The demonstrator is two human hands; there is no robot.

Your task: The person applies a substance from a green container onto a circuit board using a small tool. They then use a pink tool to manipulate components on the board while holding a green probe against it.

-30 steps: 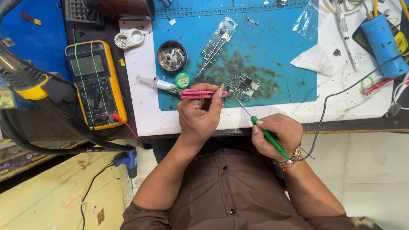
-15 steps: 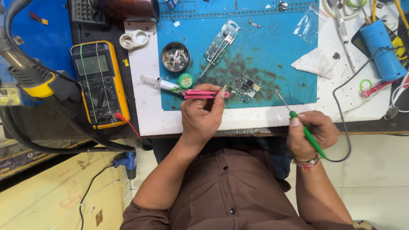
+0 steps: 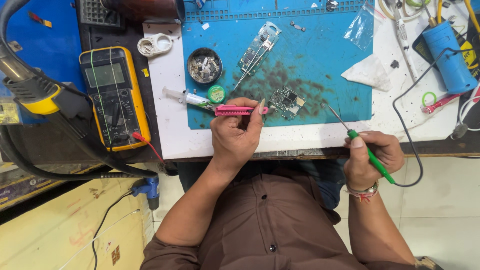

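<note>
My left hand [image 3: 235, 135] grips a pink brush-like tool [image 3: 239, 110] at the near edge of the blue mat [image 3: 320, 60], its tip next to a small green circuit board [image 3: 286, 101]. My right hand [image 3: 374, 155] holds a green-handled soldering iron [image 3: 361, 145], its metal tip pointing up-left and raised to the right of the board, apart from it. A second, longer circuit board [image 3: 258, 47] with tweezers across it lies farther back on the mat.
A yellow multimeter [image 3: 110, 95] with a red lead sits at left. A syringe [image 3: 185, 97], a small green cap [image 3: 216, 93] and a round tin of parts [image 3: 204, 65] lie near my left hand. A blue cylinder [image 3: 450, 55], cables and a tissue [image 3: 367, 72] crowd the right.
My right hand with the soldering iron moved right, away from the small board, and its tip lifted off. My left hand stayed with the pink tool.
</note>
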